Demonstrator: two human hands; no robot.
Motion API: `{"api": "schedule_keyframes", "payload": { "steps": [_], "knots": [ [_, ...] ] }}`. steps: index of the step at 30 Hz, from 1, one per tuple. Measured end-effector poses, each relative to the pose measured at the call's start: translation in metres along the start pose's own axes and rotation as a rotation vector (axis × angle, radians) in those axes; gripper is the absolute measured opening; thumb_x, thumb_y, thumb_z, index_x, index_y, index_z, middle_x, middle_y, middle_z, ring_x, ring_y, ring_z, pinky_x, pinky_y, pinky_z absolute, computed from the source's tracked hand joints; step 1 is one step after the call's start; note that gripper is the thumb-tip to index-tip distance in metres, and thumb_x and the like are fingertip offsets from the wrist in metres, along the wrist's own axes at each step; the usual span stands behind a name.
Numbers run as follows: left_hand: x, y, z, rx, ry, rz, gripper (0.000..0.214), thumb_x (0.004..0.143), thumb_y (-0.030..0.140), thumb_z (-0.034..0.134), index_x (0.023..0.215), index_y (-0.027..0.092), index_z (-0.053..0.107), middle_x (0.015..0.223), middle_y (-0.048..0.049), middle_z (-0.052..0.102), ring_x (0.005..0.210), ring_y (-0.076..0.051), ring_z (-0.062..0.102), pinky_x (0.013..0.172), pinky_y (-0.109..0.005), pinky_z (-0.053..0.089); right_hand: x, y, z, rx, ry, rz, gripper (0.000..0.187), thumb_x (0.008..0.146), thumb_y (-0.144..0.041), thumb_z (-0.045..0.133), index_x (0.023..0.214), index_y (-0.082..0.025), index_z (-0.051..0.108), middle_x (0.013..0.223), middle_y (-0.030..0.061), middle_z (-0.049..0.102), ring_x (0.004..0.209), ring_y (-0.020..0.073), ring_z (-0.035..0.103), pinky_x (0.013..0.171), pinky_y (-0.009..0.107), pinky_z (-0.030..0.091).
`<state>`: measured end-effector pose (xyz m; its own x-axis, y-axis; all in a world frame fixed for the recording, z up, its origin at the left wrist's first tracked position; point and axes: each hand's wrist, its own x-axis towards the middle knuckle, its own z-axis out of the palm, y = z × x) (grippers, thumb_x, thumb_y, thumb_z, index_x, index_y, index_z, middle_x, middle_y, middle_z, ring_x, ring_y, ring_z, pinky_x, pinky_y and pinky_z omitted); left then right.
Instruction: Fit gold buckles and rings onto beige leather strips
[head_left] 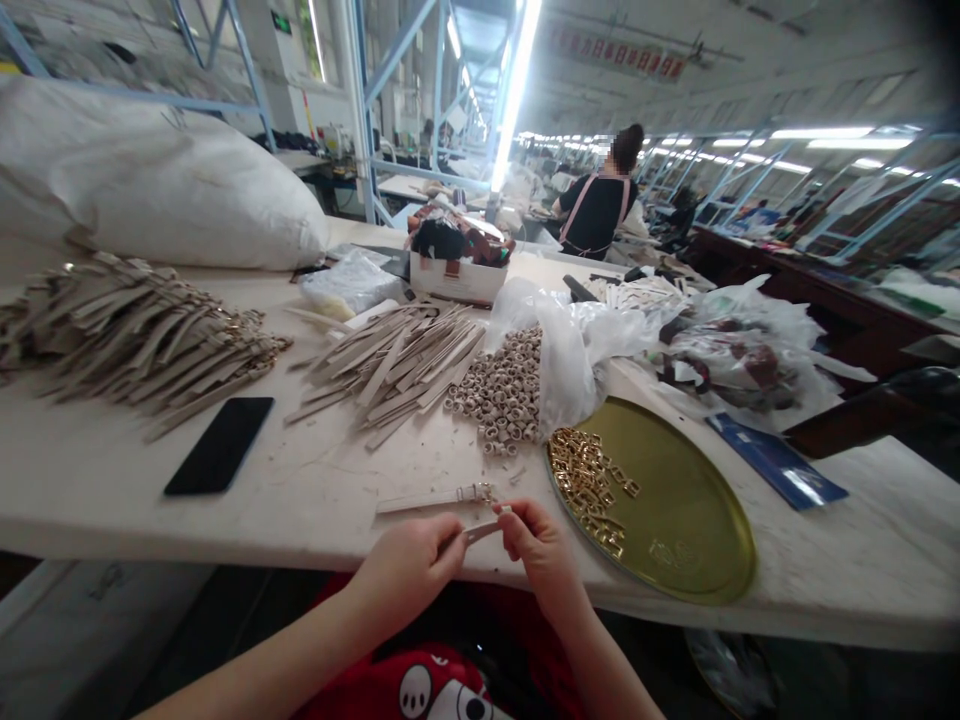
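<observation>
Between my two hands, over the table's front edge, a short beige strap (pixel 484 530) is stretched. My left hand (pixel 420 560) pinches its left part, and my right hand (pixel 536 540) pinches its right end, where the fingers hide any detail. Just beyond them lies a beige strap with a buckle (pixel 431 499). Past that are a heap of small beige loops (pixel 502 390) and a pile of loose beige straps (pixel 405 360). To the right of my right hand, gold buckles (pixel 589 475) lie on the left side of a round gold tray (pixel 675 500).
A black phone (pixel 221 445) lies at left, before a stack of buckled straps (pixel 142 335). Farther back are a large white sack (pixel 165 180), a white box (pixel 454 280) and plastic bags (pixel 750 350). A blue packet (pixel 780 465) lies right. Another person (pixel 600 205) stands beyond the table.
</observation>
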<state>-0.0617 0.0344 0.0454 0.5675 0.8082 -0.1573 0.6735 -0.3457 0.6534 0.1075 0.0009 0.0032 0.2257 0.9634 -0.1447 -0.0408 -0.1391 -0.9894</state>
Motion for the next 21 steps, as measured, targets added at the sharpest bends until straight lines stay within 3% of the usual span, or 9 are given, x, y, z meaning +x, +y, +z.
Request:
{"api": "schedule_keyframes", "payload": {
  "steps": [5, 11, 18, 21],
  "knots": [
    [0.006, -0.006, 0.000, -0.182, 0.018, -0.043, 0.029, 0.085, 0.036, 0.035, 0.070, 0.017, 0.052, 0.059, 0.0026, 0.052, 0.055, -0.011, 0.046, 0.051, -0.020, 0.029, 0.001, 0.003, 0.005, 0.120, -0.014, 0.052, 0.033, 0.073, -0.048, 0.059, 0.064, -0.016, 0.055, 0.047, -0.0056, 0.043, 0.044, 0.0074, 0.034, 0.046, 0.022, 0.027],
    [0.011, -0.006, 0.006, -0.052, -0.022, -0.003, 0.028, 0.085, 0.032, 0.034, 0.069, 0.019, 0.054, 0.060, 0.0018, 0.054, 0.056, -0.012, 0.048, 0.053, -0.021, 0.029, 0.003, 0.011, 0.008, 0.365, -0.041, 0.183, 0.035, 0.072, -0.051, 0.058, 0.077, -0.016, 0.058, 0.049, -0.0067, 0.040, 0.044, 0.0068, 0.031, 0.043, 0.021, 0.024],
    [0.023, -0.010, 0.010, 0.053, -0.064, 0.011, 0.027, 0.084, 0.032, 0.036, 0.068, 0.020, 0.054, 0.059, 0.0009, 0.056, 0.055, -0.012, 0.049, 0.051, -0.021, 0.026, 0.008, 0.021, 0.010, 0.075, -0.067, 0.158, 0.036, 0.063, -0.049, 0.066, 0.062, -0.018, 0.051, 0.045, -0.0067, 0.044, 0.041, 0.0067, 0.035, 0.042, 0.021, 0.026],
    [0.028, -0.013, 0.007, 0.057, -0.083, -0.016, 0.027, 0.084, 0.033, 0.037, 0.068, 0.020, 0.054, 0.059, 0.0008, 0.056, 0.055, -0.012, 0.049, 0.051, -0.021, 0.026, 0.009, 0.019, 0.011, 0.078, -0.101, 0.143, 0.038, 0.064, -0.052, 0.064, 0.075, -0.017, 0.055, 0.046, -0.0076, 0.042, 0.042, 0.0070, 0.034, 0.041, 0.021, 0.026]
  ]
}}
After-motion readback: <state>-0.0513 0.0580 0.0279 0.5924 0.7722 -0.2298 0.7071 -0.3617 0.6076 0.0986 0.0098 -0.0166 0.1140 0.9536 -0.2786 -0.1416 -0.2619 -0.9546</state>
